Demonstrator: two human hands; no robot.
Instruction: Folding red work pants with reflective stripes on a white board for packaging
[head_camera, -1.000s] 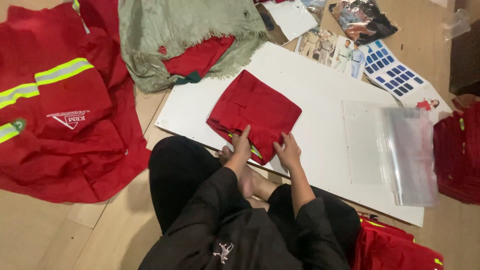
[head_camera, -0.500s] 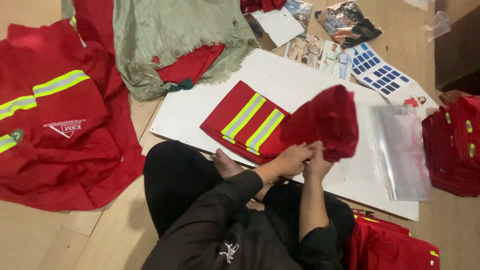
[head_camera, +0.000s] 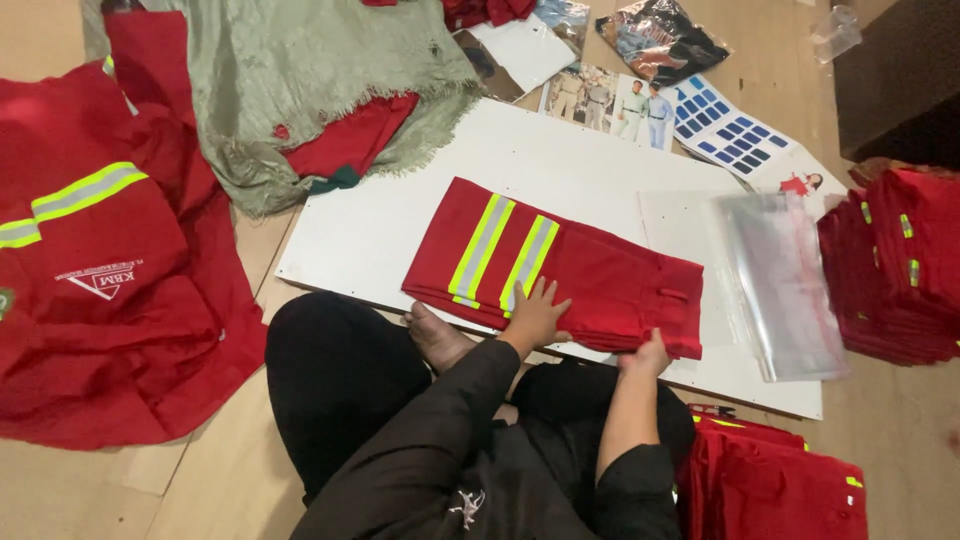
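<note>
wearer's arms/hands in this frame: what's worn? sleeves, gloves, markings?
Both arms wear long black fabric sleeves, the right one pushed up toward the elbow. Left hand and right hand are bare: no gloves, rings or watch visible. A small white emblem marks the black garment.

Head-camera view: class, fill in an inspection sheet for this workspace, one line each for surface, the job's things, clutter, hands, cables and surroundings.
Surface: white board lying on a wooden floor.
Job's things: folded red trousers with yellow-and-grey reflective stripes, flat on the board; clear plastic bag beside them.
Clutter: red jacket spread at left; green cloth over a red garment; printed colour chart; stacks of folded red garments at right and lower right.
Hands: left hand flat on the trousers; right hand at their near edge, fingers hidden.
Cables: nothing seen.
Surroundings: dark furniture at top right.
</note>
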